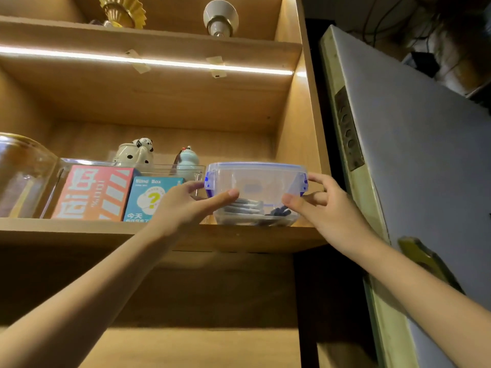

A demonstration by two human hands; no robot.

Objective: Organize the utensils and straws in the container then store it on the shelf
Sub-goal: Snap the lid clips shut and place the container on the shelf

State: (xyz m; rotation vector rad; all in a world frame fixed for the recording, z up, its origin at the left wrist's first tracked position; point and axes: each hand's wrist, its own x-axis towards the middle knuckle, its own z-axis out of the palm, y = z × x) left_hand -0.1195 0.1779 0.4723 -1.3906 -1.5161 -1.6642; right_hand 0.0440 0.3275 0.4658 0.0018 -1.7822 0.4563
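A clear plastic container [255, 181] with a lid and blue side clips stands on the wooden shelf [79, 231], at its right end beside the side panel. Dark utensils and wrapped straws [248, 205] lie in its bottom. My left hand [186, 203] holds the container's left side, thumb across the front and fingers by the left clip. My right hand [316, 200] grips the right side, thumb on the front wall and fingers at the right clip.
Left of the container stand a teal "Blind Box" carton [148, 197], an orange-red box [95, 192] and a glass jar [21, 176]. Two ceramic figurines [136, 152] stand behind in a clear tray. A lit strip runs under the upper shelf. A grey door [414, 160] stands at right.
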